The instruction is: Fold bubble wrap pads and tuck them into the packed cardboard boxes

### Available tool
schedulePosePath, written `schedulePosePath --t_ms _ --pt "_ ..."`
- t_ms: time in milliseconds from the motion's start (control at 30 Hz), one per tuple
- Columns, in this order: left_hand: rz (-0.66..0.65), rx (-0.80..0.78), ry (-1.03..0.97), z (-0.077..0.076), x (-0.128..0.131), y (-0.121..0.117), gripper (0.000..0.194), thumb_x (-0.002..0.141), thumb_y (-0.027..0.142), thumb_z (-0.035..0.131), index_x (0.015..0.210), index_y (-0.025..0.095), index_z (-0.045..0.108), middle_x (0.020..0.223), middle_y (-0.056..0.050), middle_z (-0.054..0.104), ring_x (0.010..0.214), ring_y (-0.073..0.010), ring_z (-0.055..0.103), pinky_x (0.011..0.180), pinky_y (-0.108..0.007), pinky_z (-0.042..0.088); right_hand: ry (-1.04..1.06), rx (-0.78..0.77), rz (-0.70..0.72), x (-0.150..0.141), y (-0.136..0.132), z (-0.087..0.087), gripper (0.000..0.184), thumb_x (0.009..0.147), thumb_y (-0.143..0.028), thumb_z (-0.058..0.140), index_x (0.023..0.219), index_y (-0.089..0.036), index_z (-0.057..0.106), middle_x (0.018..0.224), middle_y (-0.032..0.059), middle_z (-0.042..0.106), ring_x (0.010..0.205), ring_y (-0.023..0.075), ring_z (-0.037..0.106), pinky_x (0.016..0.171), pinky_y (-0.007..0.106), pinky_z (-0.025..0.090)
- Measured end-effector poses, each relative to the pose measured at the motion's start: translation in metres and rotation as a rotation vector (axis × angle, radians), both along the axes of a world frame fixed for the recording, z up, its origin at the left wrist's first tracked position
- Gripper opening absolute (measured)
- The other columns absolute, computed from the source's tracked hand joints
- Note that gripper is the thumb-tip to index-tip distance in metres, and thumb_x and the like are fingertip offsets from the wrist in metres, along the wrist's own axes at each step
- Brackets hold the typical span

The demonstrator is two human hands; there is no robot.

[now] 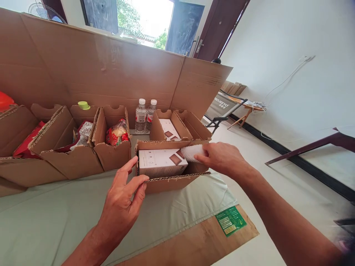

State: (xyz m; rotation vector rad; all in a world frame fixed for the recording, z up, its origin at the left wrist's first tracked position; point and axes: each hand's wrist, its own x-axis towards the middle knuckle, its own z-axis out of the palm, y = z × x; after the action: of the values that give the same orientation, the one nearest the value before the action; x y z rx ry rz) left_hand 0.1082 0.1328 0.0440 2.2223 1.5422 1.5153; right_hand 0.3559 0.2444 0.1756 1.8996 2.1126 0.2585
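Observation:
An open cardboard box [172, 181] stands at the near right of the table with a white carton [161, 162] lying in it. My left hand [124, 199] grips the box's front left corner, fingers curled over the rim and touching the carton. My right hand [219, 158] reaches in from the right, fingers closed on a white wrapped roll-like thing [192, 152] at the box's right side, beside the carton.
A row of open cardboard boxes [111, 153] holds snack packets [118, 133], red bags and another white carton [168, 129]. Two water bottles [144, 115] stand behind. A tall cardboard wall [111, 74] backs the table, covered by green cloth [55, 221]. Folding chair [224, 107] at right.

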Motion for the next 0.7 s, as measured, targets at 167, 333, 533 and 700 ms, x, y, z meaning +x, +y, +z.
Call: schedulePosePath --t_ms 167,333,533,700 --pt "0.002 -0.031 0.000 -0.001 0.000 -0.001 0.018 0.100 0.018 0.052 0.105 0.022 0.069 0.146 -0.013 0.052 0.125 -0.0267 0.060 0.097 -0.044 0.057 -0.095 -0.087 0.075 -0.008 -0.002 0.018 0.031 0.091 -0.030 0.048 0.079 -0.015 0.073 0.078 0.0155 0.073 0.072 0.0261 0.068 0.054 0.031 0.031" --pt "-0.022 -0.008 -0.029 -0.002 0.003 0.000 0.018 0.100 0.016 0.052 0.106 0.022 0.067 0.145 -0.014 0.053 0.128 -0.0261 0.058 0.099 -0.043 0.056 -0.089 -0.165 0.083 -0.018 0.005 0.009 0.022 0.085 -0.025 0.058 0.082 -0.013 0.076 0.082 0.0184 0.075 0.079 0.0292 0.072 0.064 0.033 0.044" --pt "-0.036 -0.027 -0.045 -0.004 0.005 0.002 0.018 0.100 0.014 0.052 0.109 0.022 0.066 0.146 -0.014 0.052 0.126 -0.0261 0.059 0.098 -0.045 0.055 -0.030 -0.175 0.090 -0.032 0.012 -0.018 0.026 0.087 -0.027 0.061 0.104 -0.012 0.075 0.104 0.0209 0.075 0.102 0.0333 0.071 0.081 0.036 0.051" --pt "-0.049 -0.034 -0.098 -0.008 0.007 0.003 0.020 0.100 0.013 0.052 0.110 0.023 0.065 0.143 -0.012 0.054 0.120 -0.0225 0.062 0.097 -0.040 0.054 -0.003 -0.198 0.075 -0.017 0.014 -0.024 0.040 0.092 -0.022 0.053 0.130 -0.011 0.061 0.120 0.0214 0.071 0.111 0.0371 0.068 0.084 0.041 0.052"
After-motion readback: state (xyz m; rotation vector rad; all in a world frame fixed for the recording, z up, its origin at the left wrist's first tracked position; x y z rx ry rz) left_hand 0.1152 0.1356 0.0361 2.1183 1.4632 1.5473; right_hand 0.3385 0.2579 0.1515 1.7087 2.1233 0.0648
